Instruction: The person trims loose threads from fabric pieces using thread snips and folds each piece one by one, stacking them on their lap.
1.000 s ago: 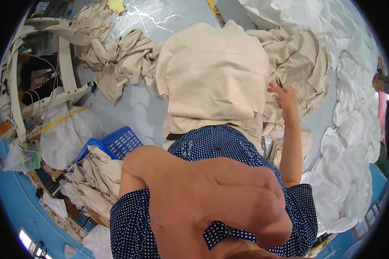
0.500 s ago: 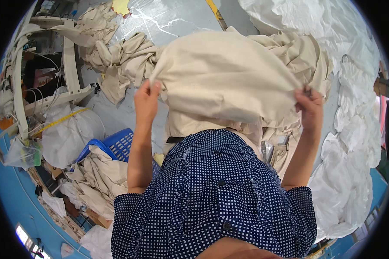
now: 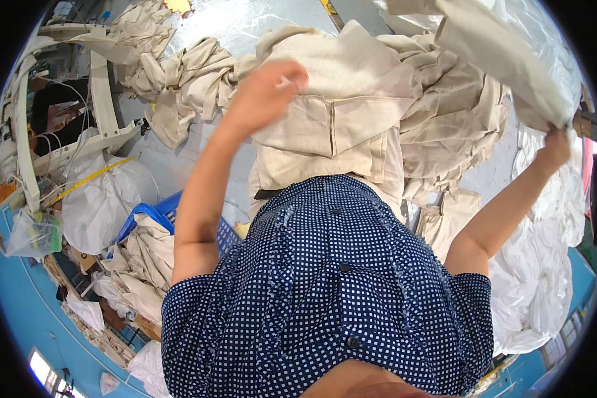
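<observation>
In my right hand [image 3: 556, 147], out at the far right, is the end of a beige cloth piece [image 3: 497, 56]; the hand is closed on it. This cloth stretches up and leftward through the air, blurred at its edge. My left hand [image 3: 272, 93] is over another beige cloth piece [image 3: 335, 66] in front of me. Its fingers look curled, but motion smears them, and I cannot make out whether they hold anything. Nearest my body lies a beige panel with a seam [image 3: 330, 126], spread over more beige cloth.
Crumpled beige cloth lies in heaps at left [image 3: 192, 83] and right [image 3: 451, 119]. White fabric or sheeting [image 3: 527, 285] is piled along the right. To the left are a white metal frame [image 3: 103, 79], a full white bag [image 3: 106, 205] and a blue basket [image 3: 169, 209] beside beige cloth.
The cloth stretched between both hands has come away from my left hand and swung up to the right with my right hand. My left hand has moved rightward and away from me. The seamed panel beneath is uncovered.
</observation>
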The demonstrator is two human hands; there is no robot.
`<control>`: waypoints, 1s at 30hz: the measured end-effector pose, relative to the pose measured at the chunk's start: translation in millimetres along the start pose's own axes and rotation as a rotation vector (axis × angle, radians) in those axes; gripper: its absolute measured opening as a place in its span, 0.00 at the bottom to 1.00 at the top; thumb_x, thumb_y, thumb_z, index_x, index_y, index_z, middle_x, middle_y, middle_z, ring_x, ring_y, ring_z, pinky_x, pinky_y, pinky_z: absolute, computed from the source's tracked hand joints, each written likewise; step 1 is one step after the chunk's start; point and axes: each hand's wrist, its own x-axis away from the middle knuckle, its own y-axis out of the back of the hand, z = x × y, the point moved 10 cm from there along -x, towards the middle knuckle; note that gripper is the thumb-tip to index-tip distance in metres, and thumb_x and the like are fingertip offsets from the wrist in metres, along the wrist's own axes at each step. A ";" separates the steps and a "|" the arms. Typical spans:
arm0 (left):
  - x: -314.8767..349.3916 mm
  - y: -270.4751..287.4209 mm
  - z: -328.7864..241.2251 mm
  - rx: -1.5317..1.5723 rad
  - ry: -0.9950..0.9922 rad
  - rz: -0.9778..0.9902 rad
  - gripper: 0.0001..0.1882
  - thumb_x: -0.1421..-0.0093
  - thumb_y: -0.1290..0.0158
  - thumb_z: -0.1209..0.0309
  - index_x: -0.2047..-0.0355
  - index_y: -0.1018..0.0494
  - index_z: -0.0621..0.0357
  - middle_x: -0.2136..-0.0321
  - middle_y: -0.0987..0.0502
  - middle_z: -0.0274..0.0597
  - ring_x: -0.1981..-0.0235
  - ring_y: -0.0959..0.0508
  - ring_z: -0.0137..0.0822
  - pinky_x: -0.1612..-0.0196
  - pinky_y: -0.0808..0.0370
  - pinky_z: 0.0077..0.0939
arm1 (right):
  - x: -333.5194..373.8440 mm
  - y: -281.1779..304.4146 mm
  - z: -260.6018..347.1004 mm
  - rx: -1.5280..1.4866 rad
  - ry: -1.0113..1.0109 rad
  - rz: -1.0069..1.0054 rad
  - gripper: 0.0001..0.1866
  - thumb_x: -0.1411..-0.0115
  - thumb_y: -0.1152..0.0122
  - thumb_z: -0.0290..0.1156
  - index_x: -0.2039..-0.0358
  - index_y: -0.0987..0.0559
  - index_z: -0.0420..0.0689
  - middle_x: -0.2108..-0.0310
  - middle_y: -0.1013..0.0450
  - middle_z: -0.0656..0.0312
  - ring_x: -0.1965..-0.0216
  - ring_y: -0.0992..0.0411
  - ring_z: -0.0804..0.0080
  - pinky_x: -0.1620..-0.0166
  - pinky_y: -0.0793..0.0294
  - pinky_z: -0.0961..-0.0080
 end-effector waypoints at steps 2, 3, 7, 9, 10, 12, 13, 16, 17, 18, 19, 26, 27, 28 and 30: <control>28.3 -30.8 -22.4 -0.300 -0.292 -0.143 0.08 0.39 0.40 0.71 0.59 0.20 0.54 0.65 0.22 0.40 0.59 0.23 0.42 0.46 0.33 0.40 | 91.5 -52.2 20.9 0.301 -0.356 0.237 0.20 0.29 0.46 0.44 0.53 0.15 0.41 0.68 0.19 0.66 0.72 0.29 0.78 0.67 0.30 0.75; 28.6 -37.8 -26.1 -0.288 -0.296 -0.130 0.08 0.39 0.40 0.71 0.59 0.20 0.54 0.65 0.22 0.40 0.59 0.23 0.42 0.46 0.33 0.40 | 145.8 -75.2 59.6 -0.233 -0.287 0.241 0.24 0.27 0.50 0.49 0.57 0.15 0.43 0.73 0.26 0.68 0.74 0.36 0.82 0.71 0.38 0.79; 37.8 -36.8 -26.7 -0.229 -0.193 -0.149 0.03 0.39 0.40 0.72 0.67 0.22 0.55 0.71 0.25 0.33 0.64 0.26 0.39 0.47 0.39 0.37 | 357.0 -158.3 192.2 -0.516 -0.626 0.967 0.23 0.27 0.51 0.53 0.63 0.17 0.47 0.72 0.32 0.75 0.77 0.43 0.88 0.75 0.48 0.86; 39.6 -34.4 -27.9 -0.144 -0.152 -0.160 0.03 0.39 0.40 0.72 0.67 0.22 0.56 0.72 0.25 0.34 0.64 0.26 0.39 0.47 0.39 0.37 | 419.3 -175.8 242.3 -0.662 -0.680 1.296 0.25 0.27 0.52 0.53 0.66 0.17 0.45 0.80 0.37 0.76 0.78 0.44 0.88 0.76 0.51 0.86; 41.3 -35.7 -27.9 -0.147 -0.150 -0.158 0.03 0.39 0.40 0.72 0.67 0.22 0.56 0.72 0.25 0.34 0.64 0.26 0.39 0.47 0.39 0.37 | 435.8 -183.9 252.8 -0.667 -0.663 1.353 0.27 0.26 0.53 0.54 0.66 0.18 0.44 0.80 0.37 0.76 0.79 0.46 0.88 0.77 0.51 0.85; 48.3 -33.3 -35.4 -0.141 -0.214 -0.227 0.03 0.40 0.39 0.72 0.69 0.23 0.55 0.72 0.23 0.34 0.64 0.25 0.40 0.49 0.39 0.39 | 449.1 -193.0 262.4 -0.680 -0.690 1.398 0.27 0.26 0.54 0.54 0.66 0.19 0.44 0.80 0.37 0.76 0.80 0.47 0.87 0.77 0.52 0.85; 50.8 -33.6 -35.5 -0.142 -0.209 -0.230 0.03 0.40 0.39 0.72 0.69 0.23 0.55 0.72 0.23 0.34 0.64 0.25 0.40 0.49 0.39 0.39 | 456.4 -196.2 266.7 -0.691 -0.715 1.440 0.27 0.25 0.55 0.55 0.67 0.19 0.45 0.80 0.37 0.76 0.80 0.47 0.87 0.77 0.52 0.85; 57.0 -33.6 -34.0 -0.141 -0.187 -0.243 0.03 0.40 0.39 0.72 0.69 0.23 0.55 0.71 0.23 0.34 0.63 0.25 0.40 0.49 0.39 0.39 | 454.2 -196.1 284.3 -0.757 -0.746 1.419 0.27 0.25 0.54 0.53 0.68 0.20 0.44 0.81 0.38 0.75 0.81 0.48 0.87 0.77 0.52 0.84; 58.4 -34.0 -33.9 -0.127 -0.188 -0.242 0.04 0.39 0.40 0.71 0.69 0.23 0.56 0.72 0.24 0.34 0.63 0.25 0.39 0.48 0.39 0.38 | 454.6 -196.1 287.0 -0.786 -0.792 1.411 0.26 0.25 0.52 0.52 0.69 0.20 0.42 0.82 0.38 0.75 0.81 0.48 0.87 0.77 0.51 0.83; 59.9 -34.3 -33.9 -0.113 -0.189 -0.241 0.04 0.38 0.40 0.71 0.68 0.23 0.57 0.72 0.26 0.35 0.63 0.26 0.39 0.48 0.39 0.37 | 456.5 -197.4 286.6 -0.783 -0.787 1.414 0.26 0.25 0.52 0.52 0.69 0.20 0.42 0.82 0.38 0.75 0.81 0.48 0.87 0.77 0.51 0.83; 61.6 -33.3 -34.7 -0.111 -0.190 -0.246 0.04 0.38 0.40 0.71 0.68 0.23 0.57 0.72 0.26 0.35 0.63 0.26 0.39 0.48 0.39 0.37 | 457.0 -200.4 287.6 -0.787 -0.738 1.418 0.26 0.25 0.52 0.52 0.69 0.21 0.43 0.82 0.38 0.75 0.81 0.48 0.87 0.77 0.51 0.84; 69.6 -29.2 -35.3 -0.134 -0.223 -0.285 0.05 0.38 0.40 0.71 0.69 0.23 0.57 0.73 0.26 0.34 0.64 0.26 0.38 0.49 0.40 0.36 | 457.3 -190.6 275.2 -0.705 -0.775 1.413 0.23 0.26 0.50 0.50 0.69 0.20 0.45 0.83 0.39 0.77 0.82 0.50 0.88 0.78 0.55 0.84; 71.3 -28.3 -35.9 -0.129 -0.232 -0.292 0.05 0.38 0.40 0.71 0.69 0.23 0.57 0.72 0.26 0.34 0.64 0.26 0.38 0.49 0.40 0.36 | 459.7 -190.9 279.9 -0.703 -0.773 1.420 0.23 0.26 0.50 0.50 0.69 0.20 0.45 0.83 0.39 0.77 0.82 0.50 0.88 0.78 0.55 0.84; 72.0 -27.5 -37.1 -0.129 -0.227 -0.297 0.05 0.38 0.40 0.71 0.69 0.23 0.57 0.72 0.26 0.34 0.64 0.26 0.38 0.49 0.40 0.36 | 459.5 -191.6 286.7 -0.715 -0.771 1.412 0.24 0.26 0.49 0.51 0.70 0.20 0.45 0.83 0.39 0.77 0.81 0.48 0.88 0.77 0.53 0.85; 76.5 -25.8 -40.5 -0.162 -0.210 -0.299 0.04 0.40 0.39 0.71 0.69 0.23 0.57 0.72 0.25 0.35 0.65 0.26 0.40 0.52 0.35 0.37 | 460.3 -193.3 291.3 -0.726 -0.762 1.419 0.24 0.27 0.47 0.51 0.72 0.20 0.44 0.83 0.38 0.76 0.80 0.46 0.88 0.76 0.50 0.86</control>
